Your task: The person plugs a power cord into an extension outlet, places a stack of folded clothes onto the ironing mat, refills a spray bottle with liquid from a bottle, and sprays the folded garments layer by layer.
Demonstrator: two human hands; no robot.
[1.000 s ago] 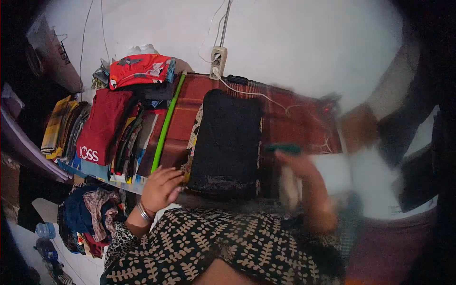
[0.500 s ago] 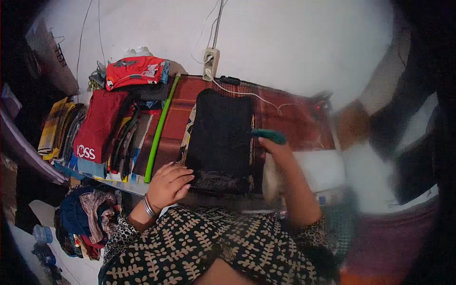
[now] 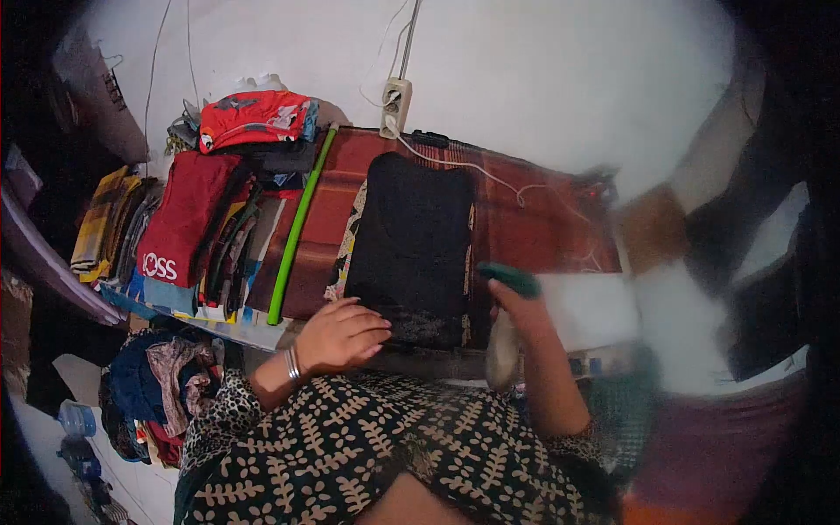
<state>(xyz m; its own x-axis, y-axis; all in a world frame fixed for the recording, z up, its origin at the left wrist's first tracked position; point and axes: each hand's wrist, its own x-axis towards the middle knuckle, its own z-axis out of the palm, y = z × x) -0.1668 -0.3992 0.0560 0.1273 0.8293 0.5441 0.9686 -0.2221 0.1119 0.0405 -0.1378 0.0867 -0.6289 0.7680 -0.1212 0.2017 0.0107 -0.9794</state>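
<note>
A folded black cloth (image 3: 411, 245) lies on the red striped cover (image 3: 542, 227), with a patterned fabric edge showing at its left side. My left hand (image 3: 346, 334) rests at the cloth's lower left corner, fingers together and stretched out, holding nothing. To the right of the cloth, my right hand (image 3: 523, 304) is closed on a dark green object (image 3: 510, 280), whose tip points left toward the cloth's edge. A pale, blurred shape (image 3: 502, 354) shows just below that hand; I cannot make out what it is.
A green stick (image 3: 302, 227) lies left of the cloth. Beyond it are folded clothes, including a dark red shirt (image 3: 188, 219) and a bright red one (image 3: 254, 121). A power strip (image 3: 395, 107) with a white cable is at the back. More clothes (image 3: 157, 376) are heaped lower left.
Since a second ago, my left hand has moved right onto the cloth's lower corner. My right hand has come left with the green object, nearer the cloth, then slightly down. The view has shifted a little.
</note>
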